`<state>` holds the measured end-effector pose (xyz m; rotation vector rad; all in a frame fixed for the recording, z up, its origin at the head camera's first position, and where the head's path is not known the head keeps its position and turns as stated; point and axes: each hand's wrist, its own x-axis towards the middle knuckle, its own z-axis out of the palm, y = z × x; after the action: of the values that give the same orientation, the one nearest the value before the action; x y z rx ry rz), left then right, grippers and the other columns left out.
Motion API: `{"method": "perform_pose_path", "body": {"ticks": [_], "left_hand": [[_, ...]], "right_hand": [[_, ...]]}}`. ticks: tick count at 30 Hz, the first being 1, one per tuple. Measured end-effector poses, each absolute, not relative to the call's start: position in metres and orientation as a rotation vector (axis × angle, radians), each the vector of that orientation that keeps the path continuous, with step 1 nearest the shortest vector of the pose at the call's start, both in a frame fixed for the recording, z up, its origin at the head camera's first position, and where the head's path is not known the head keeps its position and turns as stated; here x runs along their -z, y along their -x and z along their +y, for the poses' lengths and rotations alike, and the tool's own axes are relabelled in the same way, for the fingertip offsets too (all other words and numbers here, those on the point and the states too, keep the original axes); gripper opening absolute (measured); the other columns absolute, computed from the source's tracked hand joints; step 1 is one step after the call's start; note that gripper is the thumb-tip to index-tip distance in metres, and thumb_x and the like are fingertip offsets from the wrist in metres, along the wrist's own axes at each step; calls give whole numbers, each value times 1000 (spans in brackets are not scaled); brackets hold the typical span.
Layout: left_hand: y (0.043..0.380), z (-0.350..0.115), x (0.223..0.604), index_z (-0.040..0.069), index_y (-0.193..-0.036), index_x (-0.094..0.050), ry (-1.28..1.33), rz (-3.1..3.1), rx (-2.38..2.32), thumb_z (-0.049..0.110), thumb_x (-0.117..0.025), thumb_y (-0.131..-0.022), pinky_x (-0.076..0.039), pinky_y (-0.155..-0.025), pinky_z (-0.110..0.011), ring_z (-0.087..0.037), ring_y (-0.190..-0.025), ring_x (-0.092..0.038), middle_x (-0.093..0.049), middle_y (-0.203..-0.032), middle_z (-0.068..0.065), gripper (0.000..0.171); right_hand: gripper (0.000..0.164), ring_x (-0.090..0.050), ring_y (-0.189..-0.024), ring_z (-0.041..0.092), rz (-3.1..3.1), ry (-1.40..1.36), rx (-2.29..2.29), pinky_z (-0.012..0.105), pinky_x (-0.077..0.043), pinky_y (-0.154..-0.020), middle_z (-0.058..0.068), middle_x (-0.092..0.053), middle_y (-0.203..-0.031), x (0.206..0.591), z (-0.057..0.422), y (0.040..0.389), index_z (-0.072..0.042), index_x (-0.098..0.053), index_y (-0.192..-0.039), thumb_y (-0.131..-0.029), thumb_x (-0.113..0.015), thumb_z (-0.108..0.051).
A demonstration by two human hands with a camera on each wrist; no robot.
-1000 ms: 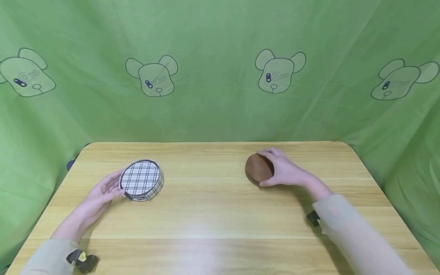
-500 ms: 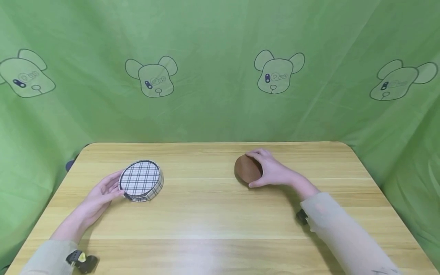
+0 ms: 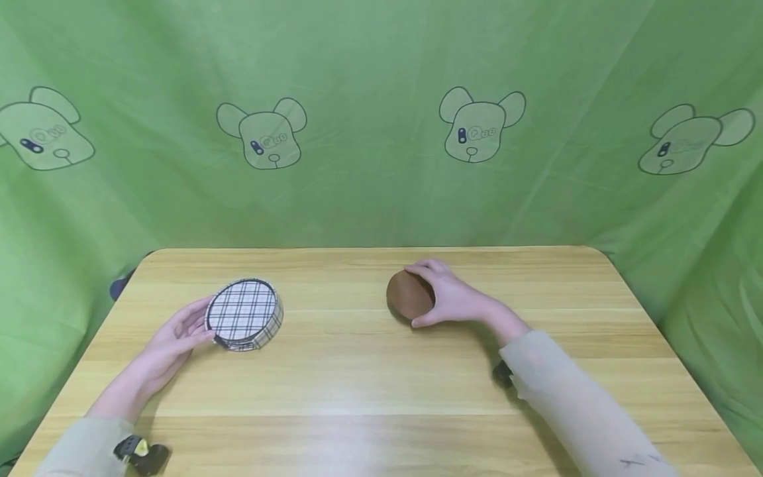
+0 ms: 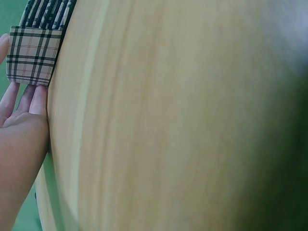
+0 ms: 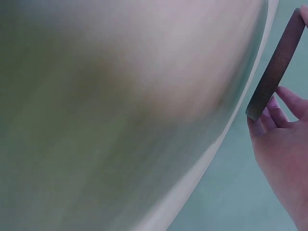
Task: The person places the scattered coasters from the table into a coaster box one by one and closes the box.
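Note:
A round coaster holder (image 3: pixel 243 311) in white and dark plaid sits on the left of the table in the head view. My left hand (image 3: pixel 173 343) grips its near-left side, thumb at the front and fingers behind. The left wrist view shows a plaid side panel (image 4: pixel 32 57) of the holder, with several thin layers stacked beside it. Right of the table's middle, my right hand (image 3: pixel 447 295) holds a brown round coaster (image 3: pixel 409 295) by its right edge, between thumb and fingers. Seen edge-on in the right wrist view, that coaster (image 5: pixel 275 67) is thin and tilted.
The wooden table (image 3: pixel 334 377) has rounded far corners. A green curtain (image 3: pixel 369 199) with bear-head prints hangs behind it and down both sides. A small dark purple object (image 3: pixel 118 287) shows past the table's left edge.
My right hand has moved left across the table with the brown coaster, toward the middle. The left hand and the plaid holder have stayed in place.

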<state>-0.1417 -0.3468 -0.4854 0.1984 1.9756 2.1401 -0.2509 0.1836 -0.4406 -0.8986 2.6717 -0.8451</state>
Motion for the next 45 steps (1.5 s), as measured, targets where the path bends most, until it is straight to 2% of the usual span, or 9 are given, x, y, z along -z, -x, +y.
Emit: {"method": "perform_pose_path", "body": {"ticks": [6, 18, 31, 45], "left_hand": [[141, -347, 484, 1, -166, -22, -173, 1991, -2113, -6, -57, -103, -45, -107, -3, 14, -128, -54, -50, -140, 28, 72], [142, -347, 481, 10, -162, -34, -154, 1984, -2121, -7, -57, -103, -45, -107, -3, 13, -127, -54, -52, -140, 27, 66], [142, -346, 477, 11, -161, -36, -158, 1981, -2118, -7, -57, -102, -44, -107, -2, 13, -127, -53, -51, -140, 26, 65], [142, -347, 478, 5, -163, -30, -152, 1978, -2116, -6, -58, -102, -44, -106, -2, 14, -127, -54, -51, -140, 26, 69]], "right_hand": [[108, -40, -145, 41, 2636, 909, 859, 64, -45, -119, 23, -40, -158, 437, 168, 250, 0, -43, -158, -70, -97, -31], [108, -40, -146, 41, 2608, 954, 835, 61, -45, -121, 22, -40, -158, 435, 138, 252, -1, -44, -158, -70, -97, -32], [107, -41, -144, 38, 2565, 1035, 800, 57, -46, -121, 20, -43, -155, 434, 109, 252, 0, -44, -157, -70, -97, -32], [106, -35, -150, 37, 2483, 1106, 752, 54, -41, -126, 17, -41, -158, 431, 68, 243, -2, -43, -159, -73, -96, -32]]}}
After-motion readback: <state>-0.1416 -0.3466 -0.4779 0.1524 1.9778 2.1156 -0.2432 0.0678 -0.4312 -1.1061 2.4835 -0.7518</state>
